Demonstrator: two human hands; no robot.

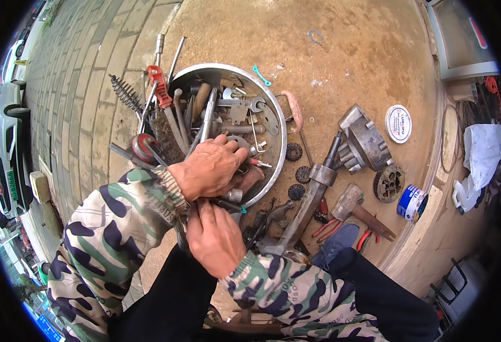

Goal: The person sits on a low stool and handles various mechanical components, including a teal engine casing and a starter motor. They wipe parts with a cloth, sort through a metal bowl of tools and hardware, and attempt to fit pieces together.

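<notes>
A round metal basin (283, 134) full of greasy hand tools stands before me. My left hand (208, 166) reaches over its near left side, fingers curled down among the tools, tips hidden. Just below it, my right hand (216, 238) is at the near rim, fingers pressed together over something mostly hidden beneath the left wrist. A metal socket (234, 195) lies close to both hands. Farther inside are an open-ended wrench (255, 105), a wooden handle (201, 100) and a long steel bar (209, 117). A red-handled tool (159, 85) leans over the left rim.
Right of the basin lie dark toothed gears (294, 151), a long steel shaft (310, 205), a metal housing (367, 142), a hammer (348, 202) and red-handled pliers (365, 239). A blue can (412, 203) stands farther right. A coil spring (126, 94) sticks out at left.
</notes>
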